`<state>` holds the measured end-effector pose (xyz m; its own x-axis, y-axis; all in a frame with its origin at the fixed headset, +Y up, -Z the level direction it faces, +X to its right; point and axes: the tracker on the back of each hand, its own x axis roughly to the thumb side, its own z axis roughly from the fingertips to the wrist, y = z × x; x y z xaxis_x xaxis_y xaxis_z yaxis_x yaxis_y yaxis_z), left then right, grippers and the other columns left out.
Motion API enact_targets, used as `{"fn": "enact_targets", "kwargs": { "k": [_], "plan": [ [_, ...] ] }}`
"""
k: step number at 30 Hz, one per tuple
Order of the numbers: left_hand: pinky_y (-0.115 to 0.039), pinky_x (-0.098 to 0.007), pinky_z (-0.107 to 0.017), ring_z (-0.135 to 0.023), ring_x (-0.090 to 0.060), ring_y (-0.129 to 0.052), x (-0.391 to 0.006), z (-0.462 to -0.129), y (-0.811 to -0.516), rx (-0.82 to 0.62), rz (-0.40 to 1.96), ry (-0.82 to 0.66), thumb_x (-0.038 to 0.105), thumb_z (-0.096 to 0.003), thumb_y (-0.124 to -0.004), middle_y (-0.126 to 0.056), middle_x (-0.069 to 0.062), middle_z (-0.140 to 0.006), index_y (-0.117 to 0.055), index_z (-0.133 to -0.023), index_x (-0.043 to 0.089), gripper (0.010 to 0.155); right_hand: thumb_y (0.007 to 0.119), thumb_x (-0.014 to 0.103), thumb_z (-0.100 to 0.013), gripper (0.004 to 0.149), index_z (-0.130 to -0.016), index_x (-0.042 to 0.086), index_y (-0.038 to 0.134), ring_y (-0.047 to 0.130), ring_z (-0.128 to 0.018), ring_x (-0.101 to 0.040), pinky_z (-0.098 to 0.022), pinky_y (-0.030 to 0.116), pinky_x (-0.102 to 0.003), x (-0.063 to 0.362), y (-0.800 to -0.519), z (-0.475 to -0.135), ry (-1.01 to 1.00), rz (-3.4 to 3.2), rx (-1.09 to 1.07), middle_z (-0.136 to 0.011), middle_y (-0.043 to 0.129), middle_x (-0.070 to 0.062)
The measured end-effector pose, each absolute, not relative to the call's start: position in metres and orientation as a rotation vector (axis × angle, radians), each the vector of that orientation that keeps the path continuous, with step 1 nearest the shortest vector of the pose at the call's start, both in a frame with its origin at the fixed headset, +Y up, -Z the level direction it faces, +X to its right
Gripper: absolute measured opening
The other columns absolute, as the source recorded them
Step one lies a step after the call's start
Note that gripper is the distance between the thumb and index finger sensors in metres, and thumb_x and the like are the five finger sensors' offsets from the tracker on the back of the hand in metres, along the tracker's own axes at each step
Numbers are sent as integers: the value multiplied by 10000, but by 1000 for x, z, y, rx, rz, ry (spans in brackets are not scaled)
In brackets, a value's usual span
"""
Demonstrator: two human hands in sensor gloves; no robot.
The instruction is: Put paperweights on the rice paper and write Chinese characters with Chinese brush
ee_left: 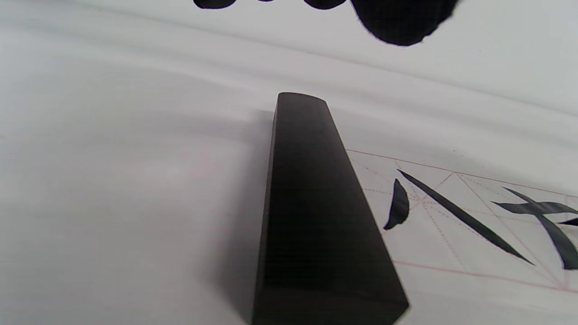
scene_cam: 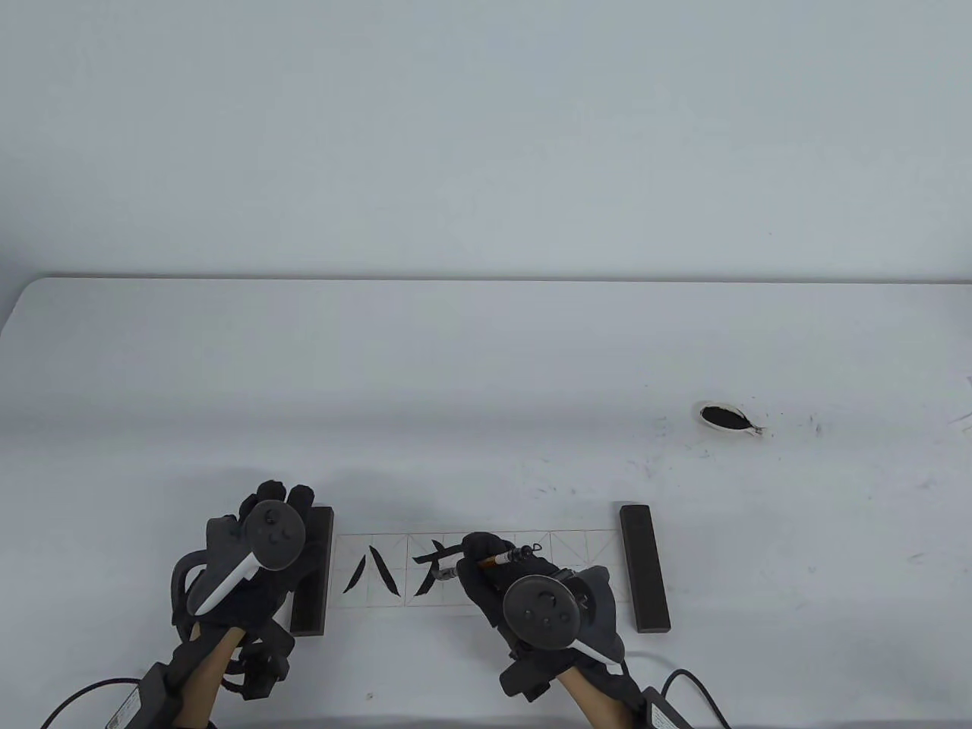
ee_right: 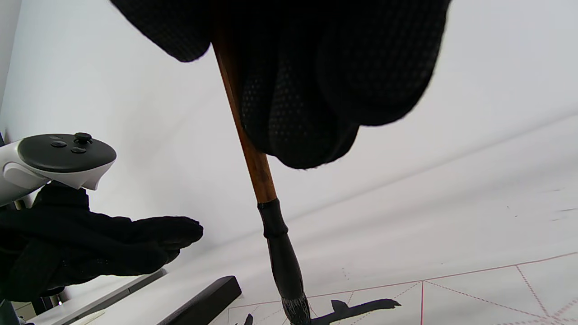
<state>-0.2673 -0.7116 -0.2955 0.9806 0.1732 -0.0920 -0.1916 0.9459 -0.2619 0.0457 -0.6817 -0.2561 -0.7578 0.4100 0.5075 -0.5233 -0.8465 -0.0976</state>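
A narrow strip of rice paper (scene_cam: 585, 554) with a red grid lies near the table's front edge. A dark paperweight (scene_cam: 644, 568) holds its right end, and another paperweight (scene_cam: 317, 585) (ee_left: 316, 216) holds its left end. My left hand (scene_cam: 277, 505) lies over the left paperweight with fingers (ee_right: 149, 239) stretched out; whether they touch it is unclear. My right hand (scene_cam: 480, 554) grips a brown-handled brush (scene_cam: 503, 560) (ee_right: 253, 158). The wet black tip (ee_right: 295, 309) touches the paper at the second character. Black strokes (ee_left: 465, 216) fill the first two squares.
A small white ink dish (scene_cam: 721, 416) with black ink sits at the right, with ink specks and smears on the table around it. Cables trail from both wrists at the front edge. The squares to the right on the rice paper (ee_right: 474, 293) are blank.
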Motion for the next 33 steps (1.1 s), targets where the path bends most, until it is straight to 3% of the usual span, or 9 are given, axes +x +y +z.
{"fn": "enact_targets", "kwargs": {
  "k": [19, 33],
  "plan": [
    [-198, -570, -869, -1223, -376, -228, -268, -296, -712, -274, 186, 69, 528, -531, -585, -118, -69, -1285, -192, -1201, 371, 793, 677, 364, -562, 429, -849, 56, 766, 1013, -483, -251, -318, 873, -331, 42, -680, -251, -394, 2690, 620, -677, 968, -152],
    [-198, -571, -869, -1223, -375, -228, -268, -296, -713, -278, 188, 73, 528, -530, -586, -121, -70, -1285, -193, -1201, 371, 794, 679, 371, -560, 419, -810, 58, 801, 1025, -424, -233, -277, 880, -310, 35, -675, -245, -266, 2630, 692, -618, 994, -135]
  ]
}}
